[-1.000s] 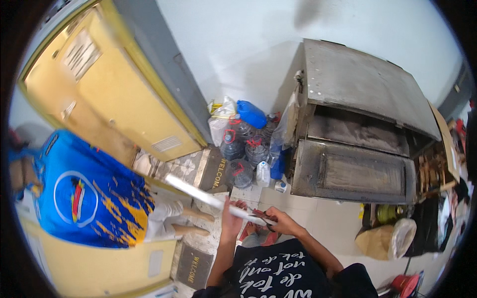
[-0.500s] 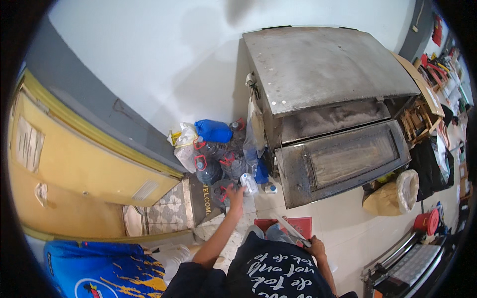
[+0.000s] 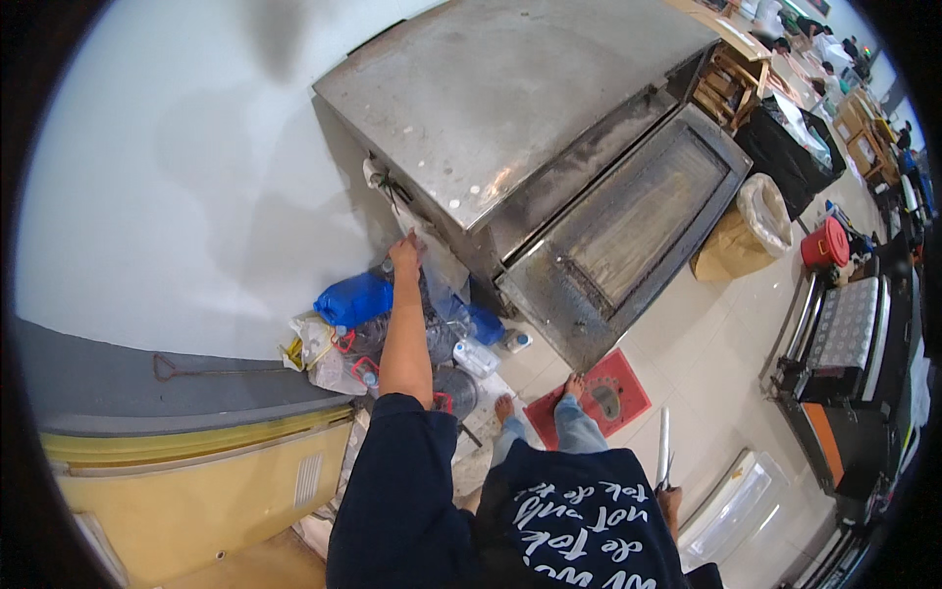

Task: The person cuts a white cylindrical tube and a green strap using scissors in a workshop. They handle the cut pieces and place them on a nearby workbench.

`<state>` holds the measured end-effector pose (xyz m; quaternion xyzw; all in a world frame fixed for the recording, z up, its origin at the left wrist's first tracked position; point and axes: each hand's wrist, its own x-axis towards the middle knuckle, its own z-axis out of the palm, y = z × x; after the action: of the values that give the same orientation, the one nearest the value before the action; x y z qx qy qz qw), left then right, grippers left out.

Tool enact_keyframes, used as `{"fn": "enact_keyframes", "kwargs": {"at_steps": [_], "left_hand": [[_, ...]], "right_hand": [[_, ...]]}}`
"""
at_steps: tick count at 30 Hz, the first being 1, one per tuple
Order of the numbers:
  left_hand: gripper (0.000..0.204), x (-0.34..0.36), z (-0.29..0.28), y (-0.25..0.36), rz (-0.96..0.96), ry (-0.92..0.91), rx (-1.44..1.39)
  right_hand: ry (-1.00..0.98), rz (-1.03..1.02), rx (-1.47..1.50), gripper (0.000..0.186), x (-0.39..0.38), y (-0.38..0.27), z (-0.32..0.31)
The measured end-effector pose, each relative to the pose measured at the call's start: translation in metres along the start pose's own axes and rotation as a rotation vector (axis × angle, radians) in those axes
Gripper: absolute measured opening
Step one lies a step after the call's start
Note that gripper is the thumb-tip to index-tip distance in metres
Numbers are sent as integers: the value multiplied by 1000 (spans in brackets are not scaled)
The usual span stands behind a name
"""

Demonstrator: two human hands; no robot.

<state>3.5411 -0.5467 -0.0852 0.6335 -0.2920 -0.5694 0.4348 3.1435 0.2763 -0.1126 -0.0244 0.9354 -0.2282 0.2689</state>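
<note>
My left hand reaches out beside the large metal cabinet, in front of a pale plastic bag hanging at its side. At least one finger is stretched out, and I see nothing in the hand; whether it touches the bag is hard to tell. Low at my right side, my right hand is closed around a long pale strip and a thin dark tool, perhaps scissors. Below my left arm stand large clear bottles with red handles, a blue bag and a white jug.
The cabinet's lowered door juts out ahead. My bare feet are by a red mat. A brown paper sack, a red bucket and a roller machine stand to the right. A yellow door is at left.
My left hand has moved from the bottles and white jug up to the cabinet's side. My right hand has moved lower right with the strip, and the view has turned.
</note>
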Motion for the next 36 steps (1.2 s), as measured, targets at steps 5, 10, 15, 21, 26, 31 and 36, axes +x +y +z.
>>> {"fn": "enact_keyframes", "kwargs": {"at_steps": [5,10,15,21,26,31,36], "left_hand": [[50,-54,-25,63,561,129,700],[56,-132,-71,124,245,-314,563],[63,-109,-143,70,-56,-716,1081],[44,-135,-232,-42,-445,-865,697],[35,-155,-230,-68,-121,-517,658],[23,-122,-101,-28,786,-414,510],[22,-99,15,36,881,-93,1305]], "right_hand": [[69,187,-130,33,-83,83,54],[24,214,-59,31,-109,77,84],[29,180,81,33,-90,48,100],[82,121,304,37,-57,-10,99],[16,140,266,36,-46,-2,102],[10,35,71,36,-85,-10,95],[54,153,119,38,-126,32,92]]}}
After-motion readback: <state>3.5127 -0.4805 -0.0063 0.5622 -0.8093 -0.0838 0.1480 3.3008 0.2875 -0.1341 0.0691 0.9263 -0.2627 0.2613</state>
